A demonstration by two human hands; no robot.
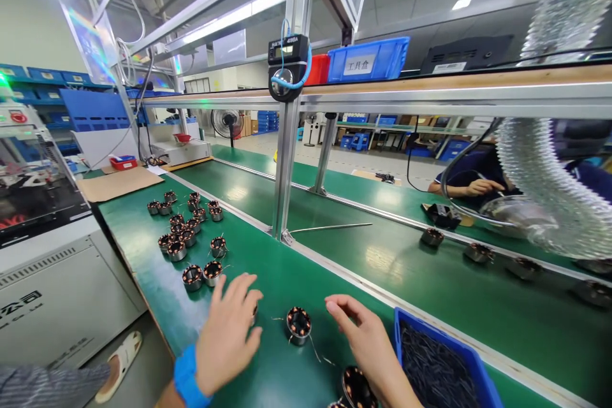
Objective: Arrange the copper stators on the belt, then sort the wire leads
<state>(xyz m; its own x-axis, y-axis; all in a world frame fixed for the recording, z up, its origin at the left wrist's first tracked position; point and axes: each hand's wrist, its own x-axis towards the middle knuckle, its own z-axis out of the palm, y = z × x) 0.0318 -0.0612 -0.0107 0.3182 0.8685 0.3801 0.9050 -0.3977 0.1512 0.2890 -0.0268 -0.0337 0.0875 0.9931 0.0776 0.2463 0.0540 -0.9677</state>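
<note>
My left hand [229, 331], with a blue band at the wrist, is spread above the green bench [268, 373]. Behind its fingers shows a sliver of a wound metal ring, mostly hidden. One ring with copper windings and thin loose wires [299, 325] sits between my hands, touched by neither. To its right, my right hand [361, 335] has thumb and index finger drawn together; anything between the fingertips is too small to see. More wound rings [358, 387] lie below that hand, partly cut off. A blue bin of thin black pieces [399, 338] stands beside my right wrist.
Several wound rings [176, 250] are grouped at the left of the bench. Across a metal rail and upright post [285, 172], other rings [433, 238] line a green strip. A person's hand [482, 187] is at the far right, near a clear ribbed hose [540, 172].
</note>
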